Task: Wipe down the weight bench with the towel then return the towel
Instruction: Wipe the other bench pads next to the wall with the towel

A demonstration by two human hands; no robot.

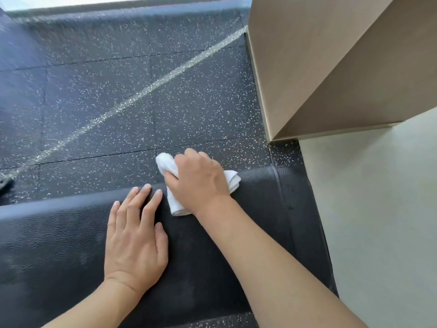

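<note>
The black padded weight bench (59, 237) runs across the lower part of the view, its textured top facing up. A small white towel (165, 164) lies bunched at the bench's far edge, and my right hand (198, 178) presses down on it with fingers curled around the cloth. Parts of the towel stick out to the left, right and below the hand. My left hand (134, 237) rests flat on the bench top just left of the towel, fingers spread, holding nothing.
Dark speckled rubber floor tiles (106, 95) lie beyond the bench, crossed by a pale diagonal line. A tan boxed column (319, 62) stands at the right, with a cream wall (378, 209) close to the bench's right end.
</note>
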